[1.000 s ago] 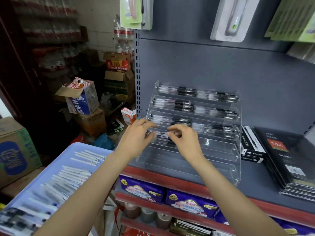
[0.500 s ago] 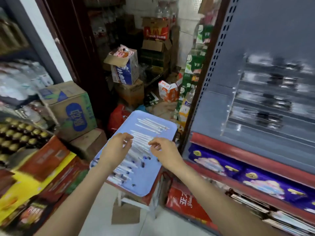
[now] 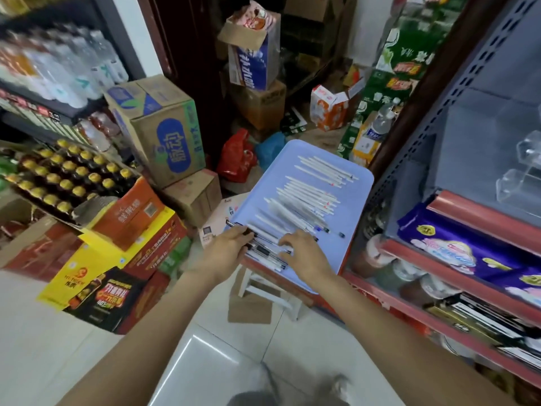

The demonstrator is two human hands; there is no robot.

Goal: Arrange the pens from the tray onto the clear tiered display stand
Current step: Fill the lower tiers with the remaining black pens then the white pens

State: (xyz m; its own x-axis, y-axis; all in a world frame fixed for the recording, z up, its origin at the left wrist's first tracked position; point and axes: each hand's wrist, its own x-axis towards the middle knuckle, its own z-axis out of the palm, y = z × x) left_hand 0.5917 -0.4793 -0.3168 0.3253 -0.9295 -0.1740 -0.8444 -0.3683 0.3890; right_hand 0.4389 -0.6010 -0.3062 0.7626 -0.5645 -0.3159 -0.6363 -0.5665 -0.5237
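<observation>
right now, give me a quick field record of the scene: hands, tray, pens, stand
left hand: fingers on the dark pens at the tray's near end
right hand: fingers spread over the same pens
tray: pale blue, on a stool beside the shelving
white pens: in rows across the tray
display stand: clear, only its edge in view on the shelf

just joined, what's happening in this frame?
A person is restocking pens in a shop aisle. Both hands are down on the blue tray: the left hand and the right hand are gathering the dark-capped pens at its near end. Whether any pen is actually gripped can't be told. Rows of white pens lie further up the tray. The clear stand sits on the shelf to the right, only partly in view.
</observation>
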